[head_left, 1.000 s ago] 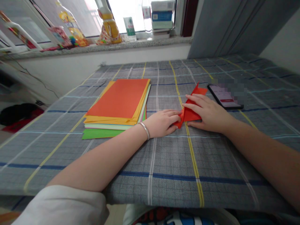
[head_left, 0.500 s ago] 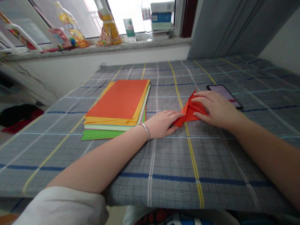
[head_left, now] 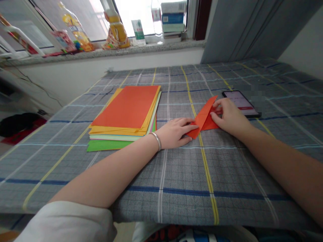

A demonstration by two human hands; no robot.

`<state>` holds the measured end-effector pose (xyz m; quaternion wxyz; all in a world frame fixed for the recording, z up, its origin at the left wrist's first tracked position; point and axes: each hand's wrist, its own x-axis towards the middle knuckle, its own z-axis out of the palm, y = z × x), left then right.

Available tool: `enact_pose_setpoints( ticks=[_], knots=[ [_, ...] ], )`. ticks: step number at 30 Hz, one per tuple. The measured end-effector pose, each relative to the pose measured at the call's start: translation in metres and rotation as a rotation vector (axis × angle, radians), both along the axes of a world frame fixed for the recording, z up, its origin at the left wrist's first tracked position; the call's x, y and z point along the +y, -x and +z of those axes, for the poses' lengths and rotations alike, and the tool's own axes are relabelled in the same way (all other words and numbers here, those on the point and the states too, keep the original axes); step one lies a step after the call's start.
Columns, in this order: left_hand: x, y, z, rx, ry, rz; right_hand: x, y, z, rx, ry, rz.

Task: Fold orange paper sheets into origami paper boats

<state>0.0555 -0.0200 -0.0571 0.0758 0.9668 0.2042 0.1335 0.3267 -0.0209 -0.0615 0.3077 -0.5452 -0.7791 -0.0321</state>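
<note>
A folded sheet of orange-red paper lies on the cloth, with one long pointed flap slanting up to the right. My left hand, a silver bangle on its wrist, rests on the paper's left end with fingers stretched out, pressing it to the cloth. At the other end, my right hand has its thumb and fingers bent together on the paper's right edge by the flap. Its fingers partly hide that edge.
Left of my hands sits a stack of coloured paper, orange on top. A phone lies beyond my right hand. The checked tablecloth covers the table. Bottles, including a yellow one, and boxes line the windowsill.
My right hand has drawn its fingers in from a spread pose to a pinch. The paper's flap has turned and flattened out to the right. My left hand stays put.
</note>
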Motion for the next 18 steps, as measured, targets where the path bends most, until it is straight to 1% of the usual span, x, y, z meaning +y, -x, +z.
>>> enact_pose_setpoints(
  ticks=[2, 4, 7, 9, 11, 14, 18],
  knots=[
    [0.000, 0.000, 0.000, 0.019, -0.010, -0.009, -0.001, -0.003, 0.001, -0.043, -0.068, 0.031],
    [0.001, 0.000, 0.000, 0.024, -0.010, -0.018, -0.001, -0.005, 0.001, -0.189, -0.066, 0.112],
    [0.003, 0.001, -0.001, 0.020, -0.005, -0.021, 0.001, -0.012, -0.001, -0.317, 0.062, 0.213],
    [0.004, 0.001, -0.001, 0.017, -0.006, -0.019, 0.004, -0.018, -0.004, -0.327, 0.147, 0.266],
    [0.005, 0.001, -0.002, 0.022, -0.024, -0.018, 0.006, -0.024, -0.006, -0.328, 0.186, 0.311],
    [0.003, -0.002, -0.001, 0.052, -0.108, -0.010, 0.006, -0.029, -0.007, -0.349, 0.208, 0.332],
    [-0.004, -0.007, 0.004, 0.142, -0.282, 0.023, 0.000, -0.023, 0.001, -0.410, 0.208, 0.304]
  ],
)
